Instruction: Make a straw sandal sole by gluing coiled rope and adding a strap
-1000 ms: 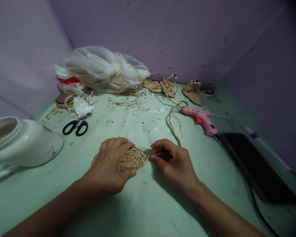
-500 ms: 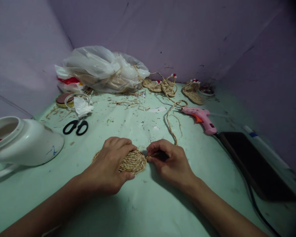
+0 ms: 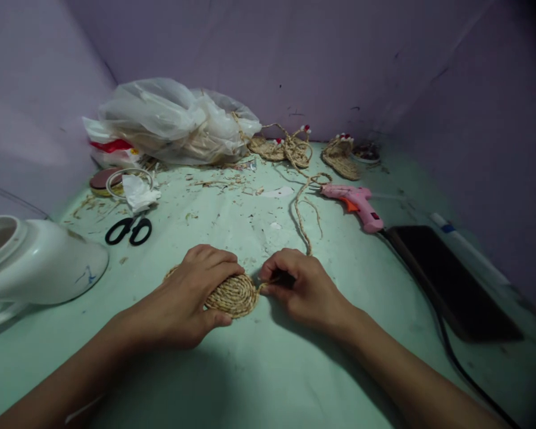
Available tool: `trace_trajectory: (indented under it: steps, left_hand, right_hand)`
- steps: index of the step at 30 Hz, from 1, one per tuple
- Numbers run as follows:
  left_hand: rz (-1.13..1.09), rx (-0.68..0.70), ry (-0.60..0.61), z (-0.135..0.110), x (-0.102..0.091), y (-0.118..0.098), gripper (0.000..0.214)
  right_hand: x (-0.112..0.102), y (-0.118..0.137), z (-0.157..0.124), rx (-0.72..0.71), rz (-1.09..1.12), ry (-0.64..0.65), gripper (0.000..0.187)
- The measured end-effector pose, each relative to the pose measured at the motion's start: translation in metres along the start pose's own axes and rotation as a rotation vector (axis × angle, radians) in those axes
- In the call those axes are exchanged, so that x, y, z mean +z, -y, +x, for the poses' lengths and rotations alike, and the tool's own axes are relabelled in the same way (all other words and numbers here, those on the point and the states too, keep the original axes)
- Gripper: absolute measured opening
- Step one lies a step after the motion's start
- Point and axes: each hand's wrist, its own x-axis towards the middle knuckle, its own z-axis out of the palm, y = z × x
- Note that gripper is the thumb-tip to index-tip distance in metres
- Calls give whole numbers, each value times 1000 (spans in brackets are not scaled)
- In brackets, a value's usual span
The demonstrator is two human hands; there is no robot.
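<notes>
A flat oval coil of braided straw rope [image 3: 233,294] lies on the pale green table. My left hand [image 3: 190,295] rests flat over its left part, fingers and thumb pressing it down. My right hand [image 3: 302,287] is closed in a pinch on the loose straw rope [image 3: 302,217] at the coil's right edge. The rope runs from my fingers away toward the back of the table.
A pink glue gun [image 3: 355,203] lies right of the rope, its cord passing a black slab [image 3: 446,280]. Black scissors [image 3: 128,230], a white jug [image 3: 36,262] on its side, a plastic bag [image 3: 174,122] and finished straw pieces [image 3: 339,159] lie around.
My right hand has drawn the rope in closer against the coil's edge. The view has shifted slightly, and my left hand stays on the coil.
</notes>
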Motion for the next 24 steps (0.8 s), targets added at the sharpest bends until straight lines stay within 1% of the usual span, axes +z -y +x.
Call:
trace_trajectory:
  steps: [3,6,9,11,13,15,16,20,24]
  left_hand:
    - [2,-10,-7,0,0,1,46]
    - [1,3,-3,0,0,0,46]
    - [-8,10,3,0,0,0,47]
    - [-11,-5,2,0,0,0,47]
    - [-12,-20,-1,0,1,0,47]
    - [-12,-24,-8,0,2,1,48]
    - [-11,-21,-10,0,2,1,48]
    - [-3,-13,-16,0,3,2,48]
    - [11,6,-46,-2,4,3,50]
  right_hand:
    - [2,-4,2,-12,42,-25,19]
    - [1,-7,5,-90,17,-45,18]
    - [-3,-7,7,-189,-148,-85,17]
    - [-5,-5,7,-220,-273,-104,13]
    - [-5,-3,5,-233,-333,-70,5]
    - [-2,-2,2,-232,-323,-19,9]
    - [0,-1,0,-225,-307,-14,11]
    - [8,3,-8,-163,-261,-64,18]
    - [12,8,-11,-71,-151,-48,24]
